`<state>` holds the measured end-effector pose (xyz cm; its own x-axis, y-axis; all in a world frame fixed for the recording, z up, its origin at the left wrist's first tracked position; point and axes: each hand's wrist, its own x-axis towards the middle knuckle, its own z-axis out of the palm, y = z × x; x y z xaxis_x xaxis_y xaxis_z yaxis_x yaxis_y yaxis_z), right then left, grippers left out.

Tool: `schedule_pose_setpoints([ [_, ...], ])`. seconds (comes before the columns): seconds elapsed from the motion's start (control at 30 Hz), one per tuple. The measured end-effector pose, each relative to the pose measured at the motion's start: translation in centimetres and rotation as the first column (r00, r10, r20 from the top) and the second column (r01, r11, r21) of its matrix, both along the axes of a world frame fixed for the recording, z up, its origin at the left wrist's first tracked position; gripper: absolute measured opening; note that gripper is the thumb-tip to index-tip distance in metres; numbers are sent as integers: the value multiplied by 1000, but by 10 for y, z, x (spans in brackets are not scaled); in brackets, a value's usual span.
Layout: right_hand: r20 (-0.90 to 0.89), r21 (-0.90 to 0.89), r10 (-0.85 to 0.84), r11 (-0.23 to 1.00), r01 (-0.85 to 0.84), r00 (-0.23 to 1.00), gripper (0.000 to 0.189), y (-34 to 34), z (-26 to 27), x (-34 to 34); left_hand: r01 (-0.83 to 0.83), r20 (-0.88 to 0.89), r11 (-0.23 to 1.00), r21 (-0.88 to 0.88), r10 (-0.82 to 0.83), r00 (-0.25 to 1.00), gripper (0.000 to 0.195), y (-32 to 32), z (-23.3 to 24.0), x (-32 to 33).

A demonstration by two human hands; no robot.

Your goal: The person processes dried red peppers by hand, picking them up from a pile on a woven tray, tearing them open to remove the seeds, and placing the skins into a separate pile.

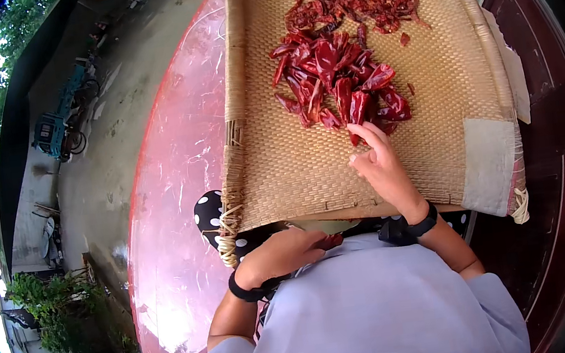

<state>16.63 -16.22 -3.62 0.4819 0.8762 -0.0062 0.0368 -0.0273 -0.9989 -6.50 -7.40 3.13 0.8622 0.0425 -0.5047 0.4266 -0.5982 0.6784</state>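
A woven tray with a raised rim lies before me. On it is a loose pile of glossy dried red chili peppers. Beyond these, at the far end, is a heap of smaller, crumpled red chili pieces. My right hand is over the near part of the tray, its fingertips at the pile's near edge; thumb and fingers are apart, and I see nothing between them. Below the tray's near edge, close to my body, my left hand holds a dark red chili pepper at its fingertips.
A few stray bits, such as a chili fragment, lie on the weave. A pale patch covers the tray's near right corner. Dark red door panels stand on the right. Pinkish floor extends to the left, with a blue vehicle farther off.
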Motion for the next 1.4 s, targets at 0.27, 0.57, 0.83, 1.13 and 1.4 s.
schedule_pose_setpoints([
  [0.27,590,14,-52,998,55,806,60,12,-2,2,-168,68,972,166,159,985,33,-22,-76,-15],
  [0.57,-234,6,-121,992,126,965,50,-4,10,-2,-32,-31,974,225,40,999,35,-14,-35,-8],
  [0.83,-84,49,353,935,-350,932,41,-29,36,-18,-540,140,729,-420,640,755,55,-15,-18,21],
  [1.13,-176,224,240,954,-199,955,52,-25,22,-25,-461,367,852,-249,524,769,35,-11,-24,24],
  [1.4,-60,80,311,949,-306,948,20,-20,22,-19,-351,262,867,-355,452,852,32,-9,-3,18],
])
